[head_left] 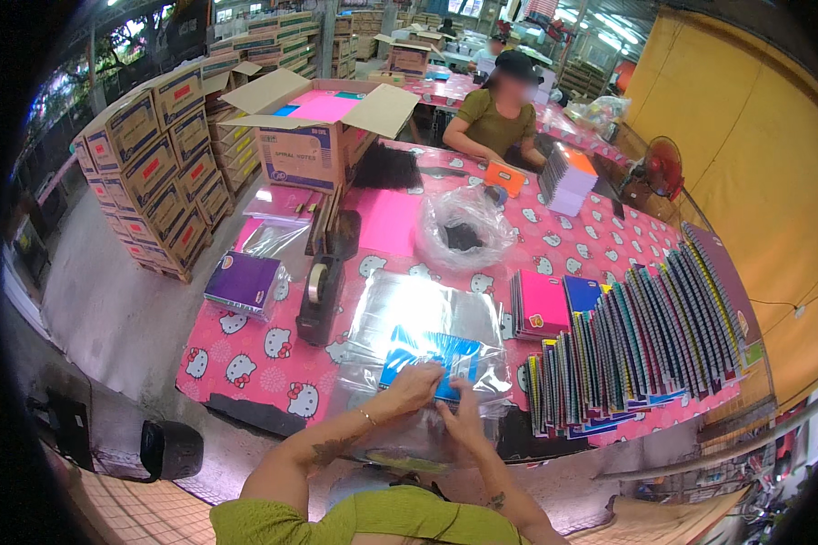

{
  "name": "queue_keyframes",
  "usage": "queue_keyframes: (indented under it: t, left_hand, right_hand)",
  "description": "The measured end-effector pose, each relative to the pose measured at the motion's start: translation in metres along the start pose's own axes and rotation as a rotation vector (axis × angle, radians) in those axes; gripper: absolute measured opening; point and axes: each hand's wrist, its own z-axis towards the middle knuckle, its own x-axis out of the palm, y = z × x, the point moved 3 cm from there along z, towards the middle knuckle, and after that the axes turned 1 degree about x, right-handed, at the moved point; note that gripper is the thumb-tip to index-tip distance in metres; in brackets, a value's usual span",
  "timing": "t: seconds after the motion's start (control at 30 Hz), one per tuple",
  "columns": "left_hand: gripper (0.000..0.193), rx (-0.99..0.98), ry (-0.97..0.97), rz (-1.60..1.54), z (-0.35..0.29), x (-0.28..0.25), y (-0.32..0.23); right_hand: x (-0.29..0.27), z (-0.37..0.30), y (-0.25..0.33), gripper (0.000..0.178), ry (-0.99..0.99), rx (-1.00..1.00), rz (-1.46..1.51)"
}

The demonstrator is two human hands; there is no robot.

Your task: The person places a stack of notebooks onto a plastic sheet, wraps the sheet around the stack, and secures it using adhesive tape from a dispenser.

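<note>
Meeting at the near edge of a blue notebook [436, 350], a person's left hand [415, 386] and right hand [462, 420] curl narrow; one cannot tell whether either grip pinches it. The notebook extends just beyond the grip, amid clear plastic [409, 304] right of the black tape dispenser [316, 313], with purple notebooks [238, 280] to the dispenser's left.

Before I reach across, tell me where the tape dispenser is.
In the head view, the tape dispenser is on the table, left of the clear plastic and right of the wrapped purple notebook.
</note>
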Motion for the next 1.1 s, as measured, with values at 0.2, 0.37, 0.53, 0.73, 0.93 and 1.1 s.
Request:
queue_keyframes:
  t: [0.2, 0.37, 0.53, 0.73, 0.93, 1.1]
  left_hand:
    - [0.039, 0.057, 0.119, 0.246, -0.011, 0.023, 0.003]
    - [0.058, -0.041, 0.066, 0.287, -0.037, 0.000, -0.005]
    - [0.054, -0.390, -0.314, 0.510, -0.093, -0.107, 0.029]
    - [0.033, -0.787, -0.493, -0.249, -0.112, -0.195, 0.169]
    - [0.016, -0.825, -0.700, -0.789, -0.112, -0.182, 0.181]
    - [0.013, -0.817, -0.778, -0.850, -0.155, -0.133, 0.179]
  right_hand:
    - [-0.012, 0.004, 0.047, 0.071, 0.038, -0.326, -0.946]
    - [-0.001, 0.011, 0.009, 0.060, 0.073, -0.358, -1.048]
    - [-0.007, 0.006, 0.028, 0.058, 0.066, -0.335, -1.021]
    - [-0.005, 0.008, 0.029, 0.060, 0.104, -0.295, -0.980]
    - [-0.006, 0.008, 0.020, 0.063, 0.106, -0.270, -0.911]
    - [-0.014, 0.008, 0.027, 0.062, 0.065, -0.302, -0.936]
